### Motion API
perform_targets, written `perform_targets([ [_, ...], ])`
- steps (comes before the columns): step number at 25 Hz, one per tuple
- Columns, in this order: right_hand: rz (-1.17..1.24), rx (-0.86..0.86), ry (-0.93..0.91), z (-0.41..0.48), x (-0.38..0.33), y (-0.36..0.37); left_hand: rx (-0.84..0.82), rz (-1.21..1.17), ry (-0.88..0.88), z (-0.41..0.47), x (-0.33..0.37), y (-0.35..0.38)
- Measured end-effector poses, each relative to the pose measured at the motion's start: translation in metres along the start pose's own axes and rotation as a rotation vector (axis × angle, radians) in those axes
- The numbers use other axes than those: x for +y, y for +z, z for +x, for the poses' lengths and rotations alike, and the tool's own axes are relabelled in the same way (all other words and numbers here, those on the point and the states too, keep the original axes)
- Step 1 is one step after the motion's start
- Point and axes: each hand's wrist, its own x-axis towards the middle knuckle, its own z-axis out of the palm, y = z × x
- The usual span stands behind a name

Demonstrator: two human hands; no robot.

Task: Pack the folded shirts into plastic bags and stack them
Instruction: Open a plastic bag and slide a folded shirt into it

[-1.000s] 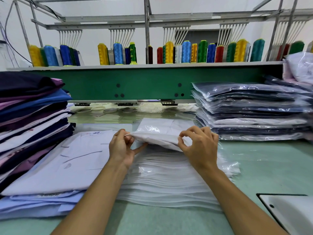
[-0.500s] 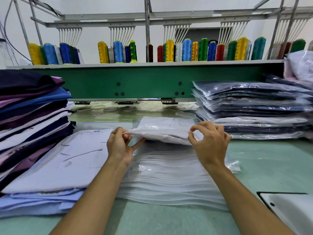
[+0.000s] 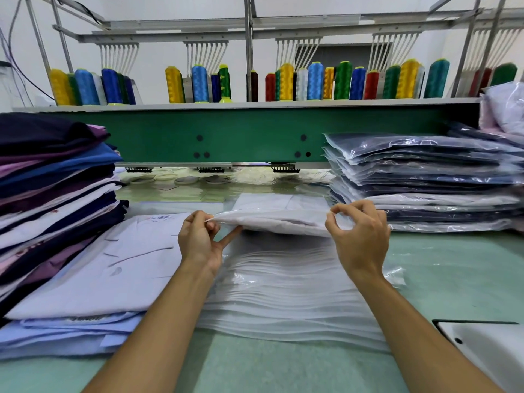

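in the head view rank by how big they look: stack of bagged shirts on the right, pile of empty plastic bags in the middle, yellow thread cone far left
1. Pile of empty plastic bags, though nearness inflates it.
2. Stack of bagged shirts.
3. Yellow thread cone.

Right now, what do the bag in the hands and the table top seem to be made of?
Bag: thin clear plastic film, glossy; it sags between the pinches and shows the white shirt inside. Table top: smooth, pale green, faintly reflective; probably laminate or painted board, but I cannot tell.

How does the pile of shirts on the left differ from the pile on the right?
The left pile is bare cloth, unbagged; the right pile is sealed in shiny plastic bags. The left pile stands taller and mixes navy, purple, blue and white; the right pile is lower, mostly navy and white. Both lie folded flat on the green table.
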Motion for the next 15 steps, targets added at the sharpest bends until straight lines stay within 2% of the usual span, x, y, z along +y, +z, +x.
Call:
perform_targets([
  [15, 0.353, 0.029, 0.187, 0.0063, 0.0050, -0.0026, 0.026, -0.005, 0.015, 0.0046, -0.0006, -0.0037],
])
